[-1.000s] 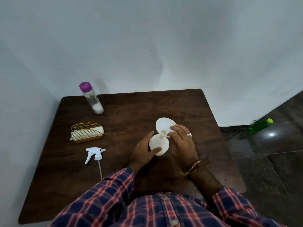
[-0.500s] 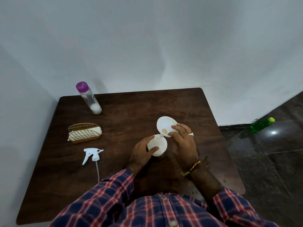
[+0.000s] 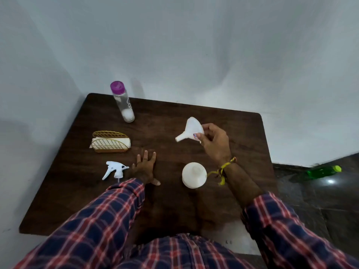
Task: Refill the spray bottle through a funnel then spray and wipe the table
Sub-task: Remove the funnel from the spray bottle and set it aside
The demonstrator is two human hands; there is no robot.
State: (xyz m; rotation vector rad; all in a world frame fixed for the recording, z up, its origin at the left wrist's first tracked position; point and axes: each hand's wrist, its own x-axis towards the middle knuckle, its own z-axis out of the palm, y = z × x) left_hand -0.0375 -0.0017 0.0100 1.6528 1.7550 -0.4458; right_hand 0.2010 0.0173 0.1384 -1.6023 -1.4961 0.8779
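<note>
the right hand (image 3: pixel 214 141) pinches the white funnel (image 3: pixel 191 130) by the rim of its cone, lifted clear of the tabletop (image 3: pixel 167 117) toward the far right part of it. the funnel lies nearly on its side: its long axis runs from the wide mouth, up and away near the fingers, down to the narrow spout, which points left and toward the near edge. the white spray bottle (image 3: pixel 194 175) stands upright and uncapped just nearer the person than that hand, beside the right wrist, its open neck facing up; funnel and bottle are apart. the left hand (image 3: pixel 145 167) rests flat on the wood with fingers straight, holding nothing, between the bottle and the white trigger sprayer head (image 3: pixel 115 169), which lies on its side just to its left, toward the near left part of the top. the clear bottle with a purple cap (image 3: pixel 122 101) stands near the far left corner, capped, and the gold wire holder with folded cloth (image 3: pixel 110 145) sits along the left side. judging by this, the funnel is nearer the right hand's reach of the bottle neck, and seating it would call for turning the spout down over the opening. a green bottle (image 3: pixel 324 171) lies on the floor to the right.
</note>
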